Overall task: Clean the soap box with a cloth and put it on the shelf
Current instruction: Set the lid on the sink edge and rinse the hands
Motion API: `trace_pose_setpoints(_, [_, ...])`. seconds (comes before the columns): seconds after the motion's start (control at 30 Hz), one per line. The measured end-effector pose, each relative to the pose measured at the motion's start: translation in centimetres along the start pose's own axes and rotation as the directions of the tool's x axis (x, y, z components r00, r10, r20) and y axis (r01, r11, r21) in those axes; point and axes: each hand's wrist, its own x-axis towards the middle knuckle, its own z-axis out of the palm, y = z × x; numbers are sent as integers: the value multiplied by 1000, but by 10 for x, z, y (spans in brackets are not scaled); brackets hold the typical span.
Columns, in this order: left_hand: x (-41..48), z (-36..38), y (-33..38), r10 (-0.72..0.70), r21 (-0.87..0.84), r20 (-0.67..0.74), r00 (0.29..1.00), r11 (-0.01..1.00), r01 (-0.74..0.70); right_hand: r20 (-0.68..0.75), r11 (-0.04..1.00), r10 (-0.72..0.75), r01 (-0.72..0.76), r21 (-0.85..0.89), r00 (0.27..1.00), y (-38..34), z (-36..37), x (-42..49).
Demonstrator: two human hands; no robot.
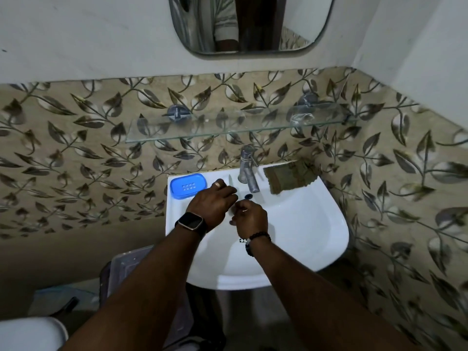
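I see the blue soap box (188, 186) lying open side up on the sink's (316, 224) back left corner, its long axis along the back edge. My left hand (211, 203) hovers just beside it, fingers loosely bent, empty. My right hand (250, 219) curls over the basin; I cannot tell whether it grips anything.

The white sink (304, 224) has a blue soap box (188, 185) on its back left corner and a brown cloth (288, 177) on its back right corner. The left hand (212, 203) and right hand (250, 219) hang close together over the sink, fingers bent. A glass shelf (215, 131) is above the sink.
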Motion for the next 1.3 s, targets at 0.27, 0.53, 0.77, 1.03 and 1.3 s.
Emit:
trace_pose_setpoints(0.27, [41,-12,20,118,-28,-53,992,992,-120,49,916,79,-92,392,996,-14,-18,9])
trace_pose_setpoints(0.53, [53,-5,36,85,-117,-156,984,988,-104,126,799,102,-157,581,987,-17,-27,7])
trace_pose_setpoints(0.77, [48,-2,45,-790,-715,-244,562,539,446,-23,873,-437,418,-252,899,-15,-49,17])
trace_pose_setpoints(1.03, [14,20,45,-791,-828,549,270,-470,308,268,395,-655,622,-677,707,-7,-80,17])
trace_pose_setpoints(1.3, [10,26,53,-750,-809,586,306,-557,187,132,419,-731,593,-688,670,6,-106,38])
